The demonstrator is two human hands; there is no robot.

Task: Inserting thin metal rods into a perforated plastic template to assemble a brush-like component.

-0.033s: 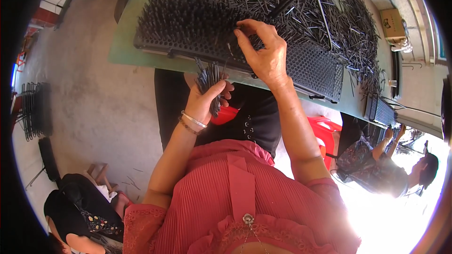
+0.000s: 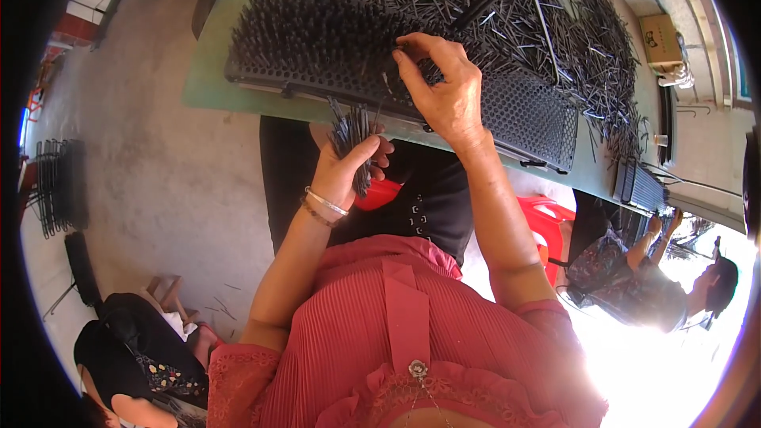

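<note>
My left hand (image 2: 358,160) is closed around a bundle of thin black sticks (image 2: 349,131), held upright just off the table's near edge. A long black perforated rack (image 2: 529,115) lies along that edge. Many upright black sticks (image 2: 297,28) crowd its left part, while bare holes show at the right and along the front row. Over the rack's middle, my right hand (image 2: 445,83) pinches thumb and forefinger together at the border of the standing sticks. A small dark bit shows at these fingertips, mostly hidden, so its kind is unclear.
Loose black sticks (image 2: 587,47) are heaped across the green table (image 2: 208,83) behind the rack, with a dark bar slanting over them. A cardboard box (image 2: 662,41) stands at far right. One person (image 2: 642,281) sits at right, another (image 2: 127,349) at lower left. A red stool (image 2: 547,222) is beside me.
</note>
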